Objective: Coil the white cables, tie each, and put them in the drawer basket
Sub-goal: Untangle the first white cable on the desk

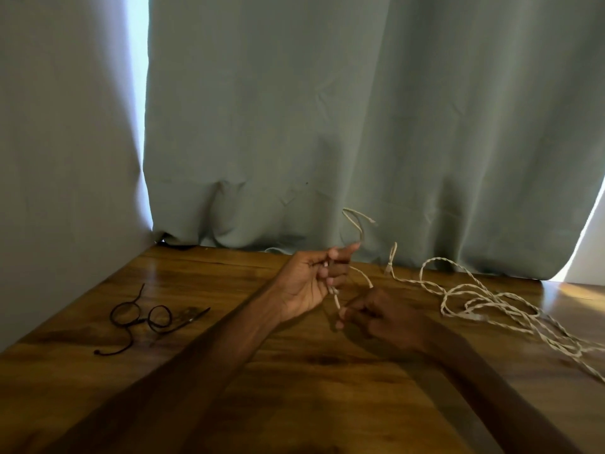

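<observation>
A white twisted cable (471, 290) lies in loose tangled loops on the right part of the wooden table (294, 365). My left hand (311, 283) is raised above the table middle and grips a stretch of white cable between curled fingers and thumb; one cable end (358, 221) curls up above that hand. My right hand (379, 316) sits just right of and below the left hand and pinches the same cable at its fingertips. A short span of cable runs between the two hands. No drawer basket is in view.
A dark thin cord (140, 317) bent into two loops lies on the left part of the table. Grey-green curtains (327, 126) hang along the table's back edge. A pale wall (49, 158) borders the left side.
</observation>
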Demonstrator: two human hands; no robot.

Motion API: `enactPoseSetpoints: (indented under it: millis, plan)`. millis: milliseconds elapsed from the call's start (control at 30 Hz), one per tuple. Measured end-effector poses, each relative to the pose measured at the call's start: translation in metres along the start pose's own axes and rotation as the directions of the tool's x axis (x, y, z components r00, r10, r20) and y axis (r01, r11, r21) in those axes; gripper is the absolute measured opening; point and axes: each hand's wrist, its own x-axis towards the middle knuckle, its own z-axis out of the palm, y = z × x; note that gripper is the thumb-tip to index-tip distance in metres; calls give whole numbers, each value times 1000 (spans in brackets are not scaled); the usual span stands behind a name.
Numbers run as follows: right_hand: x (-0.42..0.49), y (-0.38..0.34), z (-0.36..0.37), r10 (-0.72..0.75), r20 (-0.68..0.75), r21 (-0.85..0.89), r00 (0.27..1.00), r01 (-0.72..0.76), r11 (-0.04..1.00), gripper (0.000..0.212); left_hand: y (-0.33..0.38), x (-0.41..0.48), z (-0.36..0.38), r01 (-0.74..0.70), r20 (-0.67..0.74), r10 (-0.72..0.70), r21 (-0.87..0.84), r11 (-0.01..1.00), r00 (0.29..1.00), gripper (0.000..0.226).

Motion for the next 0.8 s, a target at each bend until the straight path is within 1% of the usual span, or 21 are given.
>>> enactPoseSetpoints:
  millis: [67,100,200,233,300,400,500,567,633,667,733,767,800]
  plan:
    - [1,-11,10,-24,67,-45,997,27,999,29,-3,-1,1,-43,0,43,0,999,999,22]
    - [1,-14,13,-36,81,-67,996,41,997,30,-5,-1,2,-53,-21,53,4,999,998,21]
    - [-1,-20,9,-69,48,-81,996,73,994,28,-9,1,1,-45,-127,53,64,997,990,32]
    - [-4,-24,4,-87,37,-84,996,90,992,26,-11,2,1,-45,-154,58,86,995,986,32]
    - [-10,-33,-8,-90,13,-72,996,91,993,25,-13,4,-1,-68,-209,97,139,988,973,25]
    - [-18,-38,-20,-98,-25,10,995,99,995,27,-9,0,-7,-77,-276,140,227,971,951,25]
    - [-18,-32,-24,-123,-120,104,985,136,985,28,-5,-6,-10,-49,-292,119,237,970,949,32]
    - [-17,-24,-24,-111,-164,177,980,140,974,27,-7,-5,-8,-14,-306,104,281,960,946,39]
    - [-16,-16,-25,-84,-214,288,973,145,947,25,-11,-3,-5,55,-325,92,415,908,941,40]
    - [-16,-14,-27,-69,-247,326,967,150,933,25,-13,-5,-3,106,-312,72,519,848,947,38]
    - [-15,-10,-29,-52,-318,298,947,152,942,24,-19,-8,-3,176,-248,6,703,689,969,29]
    - [-15,-8,-29,-47,-350,250,935,141,958,24,-22,-9,-3,195,-243,-15,736,648,970,25]
    - [-14,-7,-28,-43,-381,202,924,129,971,24,-23,-10,-2,212,-261,-21,729,651,965,24]
